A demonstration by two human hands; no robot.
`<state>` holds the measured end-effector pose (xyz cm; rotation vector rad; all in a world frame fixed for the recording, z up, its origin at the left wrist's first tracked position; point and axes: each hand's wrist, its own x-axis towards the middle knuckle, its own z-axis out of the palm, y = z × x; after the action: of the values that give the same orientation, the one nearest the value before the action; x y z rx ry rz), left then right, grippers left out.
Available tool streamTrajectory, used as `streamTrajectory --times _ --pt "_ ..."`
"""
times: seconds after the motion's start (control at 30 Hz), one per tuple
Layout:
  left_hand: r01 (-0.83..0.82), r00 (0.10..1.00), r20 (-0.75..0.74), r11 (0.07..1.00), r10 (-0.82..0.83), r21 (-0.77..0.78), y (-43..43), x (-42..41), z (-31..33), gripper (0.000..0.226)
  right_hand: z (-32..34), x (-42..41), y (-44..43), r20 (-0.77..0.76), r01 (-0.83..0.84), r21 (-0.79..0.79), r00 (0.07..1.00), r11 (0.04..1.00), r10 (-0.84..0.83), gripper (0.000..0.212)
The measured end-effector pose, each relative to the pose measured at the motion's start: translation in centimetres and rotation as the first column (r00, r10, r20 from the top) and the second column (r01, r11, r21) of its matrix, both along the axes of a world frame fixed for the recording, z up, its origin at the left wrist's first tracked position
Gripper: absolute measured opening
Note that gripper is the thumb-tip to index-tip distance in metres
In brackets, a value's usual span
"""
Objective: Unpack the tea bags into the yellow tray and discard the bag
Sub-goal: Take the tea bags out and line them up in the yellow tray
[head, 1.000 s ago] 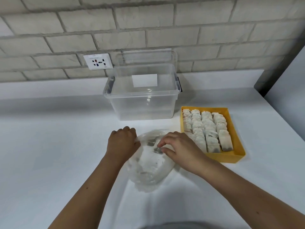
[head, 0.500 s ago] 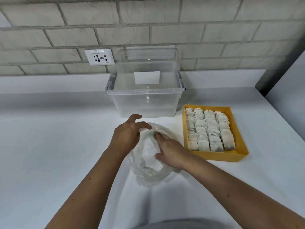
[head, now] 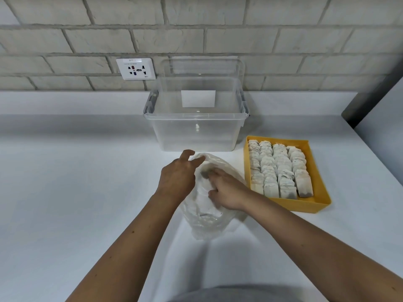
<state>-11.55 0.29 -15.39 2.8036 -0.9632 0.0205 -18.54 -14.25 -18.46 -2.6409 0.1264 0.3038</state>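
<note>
A crumpled clear plastic bag (head: 206, 223) lies on the white counter in front of me. My left hand (head: 177, 174) pinches the bag's rim at its far edge and holds the mouth apart. My right hand (head: 226, 190) is reached into the mouth, fingers curled around a tea bag (head: 205, 173) just inside. To the right stands the yellow tray (head: 314, 207), packed with several rows of tea bags (head: 279, 168).
A transparent storage bin (head: 196, 134) stands behind the bag against the wall, its lid propped behind it. A wall socket (head: 136, 68) sits on the grey brick wall. The counter's right edge runs past the tray.
My right hand has gone from the bag's outside into its mouth. My left hand shifted up to the rim and spread the opening. The view moved slightly.
</note>
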Motion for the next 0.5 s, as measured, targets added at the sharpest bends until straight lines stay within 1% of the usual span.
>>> streamTrajectory --times 0.1,0.17,0.23,0.3,0.43,0.5 --pt "0.009 1.0 -0.025 1.0 -0.009 0.005 -0.1 -0.1 0.0 0.07 -0.4 1.4 0.1 -0.126 0.051 0.01 0.991 0.999 -0.049 0.074" --pt "0.007 0.999 -0.035 1.0 -0.007 0.011 -0.1 -0.1 -0.2 0.07 -0.8 1.8 0.3 -0.172 0.078 0.008 0.982 0.997 -0.075 0.079" --pt "0.001 1.0 -0.031 0.999 0.0 0.035 0.0 -0.1 -0.5 0.07 -0.9 1.8 0.5 -0.142 0.102 0.007 0.985 0.995 -0.1 0.071" --pt "-0.016 1.0 -0.025 0.998 0.018 0.053 0.0 0.0 -0.7 0.073 -0.6 1.4 0.7 -0.109 0.1 0.008 0.989 0.995 -0.098 0.059" --pt "-0.06 0.998 0.009 0.995 0.06 0.076 -0.1 0.0 -0.7 0.075 0.9 0.0 0.7 -0.127 -0.012 0.005 0.992 1.0 0.012 0.039" --pt "-0.059 0.998 0.016 0.995 0.058 0.082 -0.1 -0.1 -0.7 0.076 1.8 -0.6 0.4 -0.082 -0.021 0.007 0.996 1.0 0.022 0.035"
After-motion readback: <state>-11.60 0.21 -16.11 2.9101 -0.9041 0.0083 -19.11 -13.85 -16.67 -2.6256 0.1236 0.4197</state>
